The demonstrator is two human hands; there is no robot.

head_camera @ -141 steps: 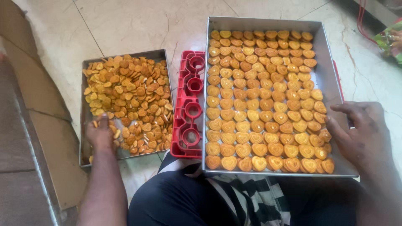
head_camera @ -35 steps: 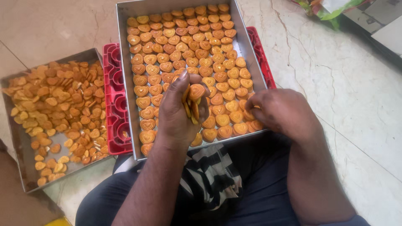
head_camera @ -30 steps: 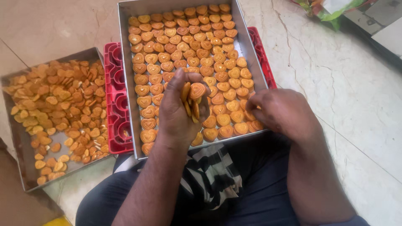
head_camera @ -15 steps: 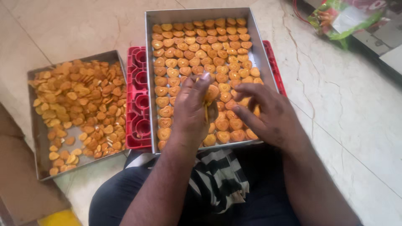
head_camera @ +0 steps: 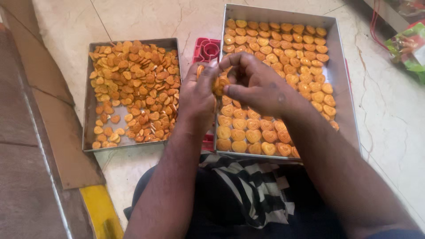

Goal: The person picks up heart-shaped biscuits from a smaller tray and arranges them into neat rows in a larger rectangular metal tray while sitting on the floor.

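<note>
Fingers (head_camera: 208, 73) of the left hand (head_camera: 197, 95) are curled shut round a small stack of orange heart-shaped biscuits (head_camera: 219, 84), held on edge; right hand (head_camera: 256, 86) fingertips pinch together on the same stack from the other side, probably squaring it up or adding to it. Both hands hang over the near-left part of the large steel baking tray (head_camera: 343, 102), so the stack sits right above the rows it matches. That tray is the landmark: biscuits inside lie flat in neat rows, near edge resting by the person's lap and striped black-and-white cloth (head_camera: 252, 186). Tucked under its left edge, a red plastic moulded tray (head_camera: 207, 48), mostly hidden, looks like a support or spacer. Left of that, a smaller steel tray (head_camera: 90, 132) holds loose, darker biscuits heaped at random, likely a dump pile. Further left of the big tray, brown cardboard (head_camera: 53, 115) with a yellow strip (head_camera: 102, 212) on the floor. Beyond its far-right corner, a green-and-red crinkled plastic packet (head_camera: 409, 46) on pale marble tiles (head_camera: 146, 17); print too blurred to tell.
</note>
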